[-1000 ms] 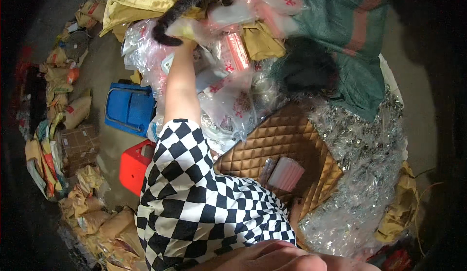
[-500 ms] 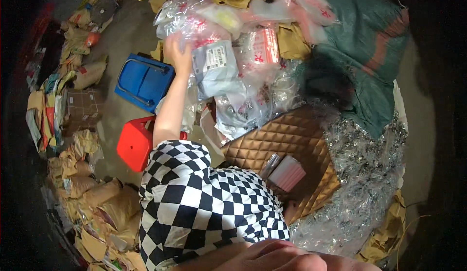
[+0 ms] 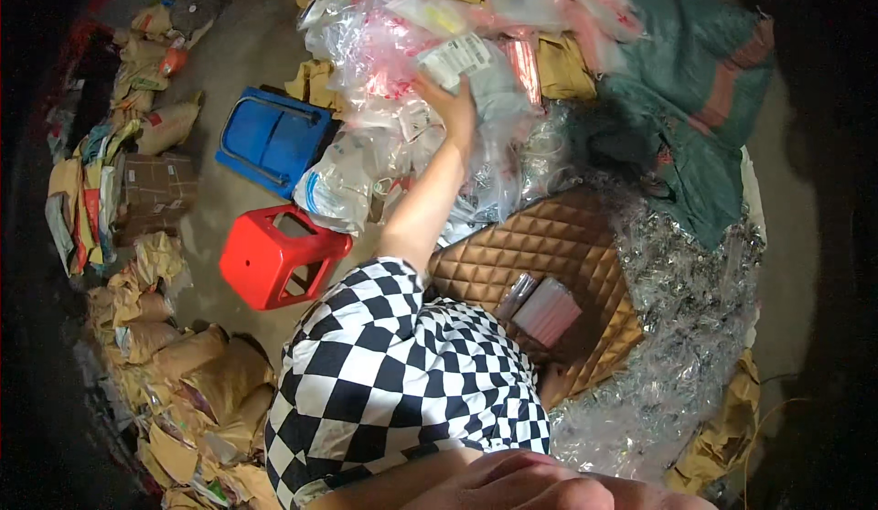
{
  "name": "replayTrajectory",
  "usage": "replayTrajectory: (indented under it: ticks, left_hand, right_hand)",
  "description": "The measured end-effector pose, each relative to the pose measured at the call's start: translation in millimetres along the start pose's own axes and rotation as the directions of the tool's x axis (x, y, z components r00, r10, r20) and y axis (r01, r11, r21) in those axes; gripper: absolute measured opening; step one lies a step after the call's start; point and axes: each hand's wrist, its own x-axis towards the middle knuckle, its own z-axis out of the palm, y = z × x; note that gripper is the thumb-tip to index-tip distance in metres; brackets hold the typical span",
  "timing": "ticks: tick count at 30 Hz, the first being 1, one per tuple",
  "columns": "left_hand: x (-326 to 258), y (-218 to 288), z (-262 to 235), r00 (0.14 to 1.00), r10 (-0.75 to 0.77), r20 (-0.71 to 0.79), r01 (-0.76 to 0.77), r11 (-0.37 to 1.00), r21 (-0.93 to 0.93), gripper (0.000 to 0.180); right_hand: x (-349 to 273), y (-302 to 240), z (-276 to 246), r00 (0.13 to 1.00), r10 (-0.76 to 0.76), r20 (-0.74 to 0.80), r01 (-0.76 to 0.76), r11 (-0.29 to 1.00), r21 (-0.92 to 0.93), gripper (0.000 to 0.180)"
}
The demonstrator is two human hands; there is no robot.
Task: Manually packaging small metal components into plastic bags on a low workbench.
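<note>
My left hand (image 3: 448,107) reaches forward from a black-and-white checkered sleeve. Its thumb and fingers grip the lower edge of a pale grey plastic mailing bag (image 3: 501,85) with a white printed label. Under and around the bag lies a heap of clear plastic bags (image 3: 366,34), some with red print. A small patch of skin shows at the right edge of the checkered cloth, beside a brown quilted mat (image 3: 512,236); it may be part of my right hand, but no fingers can be made out. On the mat lies a pinkish stack of flat, wrapped pieces (image 3: 547,313).
At left stand a red plastic stool (image 3: 261,258) and a blue folding stool (image 3: 274,144). Brown paper packages (image 3: 201,373) line the far left. A green woven sack (image 3: 686,71) lies at upper right, above a heap of shiny clear packets (image 3: 677,364).
My left hand has moved right from the clear plastic onto the mailing bag. The bag has shifted right and away, and turned. More of the red stool now shows.
</note>
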Motion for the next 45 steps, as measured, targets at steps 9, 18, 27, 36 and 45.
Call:
replayTrajectory:
  ticks: [9, 18, 27, 36, 45]
  left_hand:
    - [6.6, -25.4, -6.9, 0.993, 0.108, 0.039, -0.115, 0.904, 0.412, 0.1]
    - [8.2, -66.3, -125.8, 0.973, 0.193, -0.129, -0.17, 0.971, 0.171, 0.098]
    - [103.6, -86.3, -83.9, 0.973, 0.131, 0.189, -0.188, 0.928, 0.321, 0.05]
    - [168.5, -113.5, -17.3, 0.93, -0.022, 0.368, -0.009, 0.997, 0.082, 0.019]
    - [106.7, -80.0, -48.8, 0.923, 0.376, 0.079, -0.382, 0.875, 0.297, 0.067]
  right_hand:
    - [-3.3, 5.9, 0.3, 1.0, -0.005, 0.013, 0.005, 1.0, -0.008, 0.043]
    - [-5.9, 12.8, 1.5, 1.0, -0.015, 0.027, 0.016, 1.0, -0.006, 0.05]
    - [10.7, 70.8, 4.2, 0.999, 0.023, -0.027, -0.019, 0.99, 0.137, 0.042]
    - [-27.1, -5.8, 2.9, 0.997, -0.076, 0.011, 0.076, 0.988, -0.137, 0.044]
    - [-37.8, -3.1, 7.1, 0.996, -0.018, -0.083, 0.017, 1.0, -0.008, 0.044]
